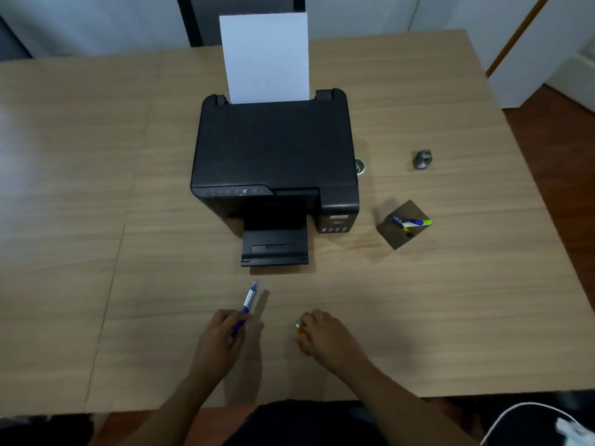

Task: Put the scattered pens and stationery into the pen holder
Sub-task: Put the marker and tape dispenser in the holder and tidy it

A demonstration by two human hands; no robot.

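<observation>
Blue pen (247, 305) pinched in left hand (222, 333), near the table's (96, 220) front edge, tip angled toward the printer (273, 162). Orange item (302, 341), too blurred to identify, clutched under right hand (325, 336), fingers curled around it, just beside the left. Square pen holder (404, 225) toward the right edge, right of the printer's front corner, already holding several pens. Small grey metal piece (422, 160) behind the holder. White sheet (265, 57) upright in the printer's rear feed.
</observation>
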